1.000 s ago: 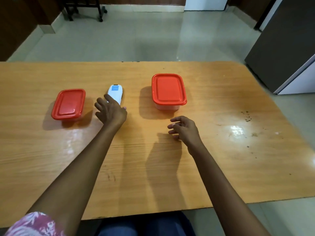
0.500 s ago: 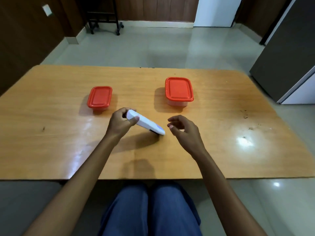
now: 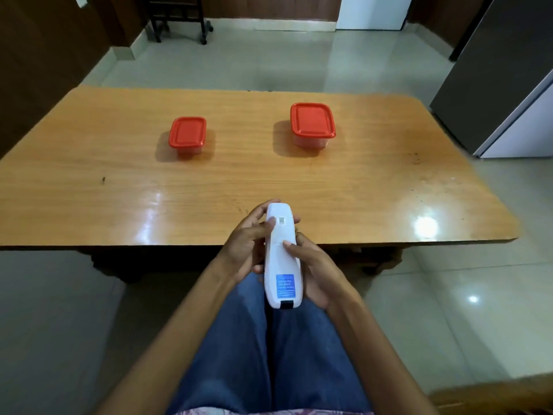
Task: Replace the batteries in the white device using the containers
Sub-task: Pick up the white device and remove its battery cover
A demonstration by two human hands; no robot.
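Observation:
The white device [image 3: 281, 259] is held lengthwise over my lap, at the table's near edge, back side up with a blue label near its lower end. My left hand [image 3: 247, 245] grips its upper part from the left, thumb lying on the back. My right hand [image 3: 311, 268] grips its lower half from the right, thumb pressing the middle of the back. Two containers with red lids stand closed on the wooden table [image 3: 89, 187]: a small one [image 3: 187, 133] at the left and a larger one [image 3: 312, 122] at the right. No batteries are visible.
A grey cabinet or fridge [image 3: 502, 79] stands at the right of the table. A dark wheeled stand [image 3: 179, 19] is at the far wall. Tiled floor surrounds the table. My legs in blue jeans [image 3: 269, 354] are below the device.
The device has come off the table toward my lap and turned back side up. My right hand, free before, now holds it too. The view has pulled back from the table.

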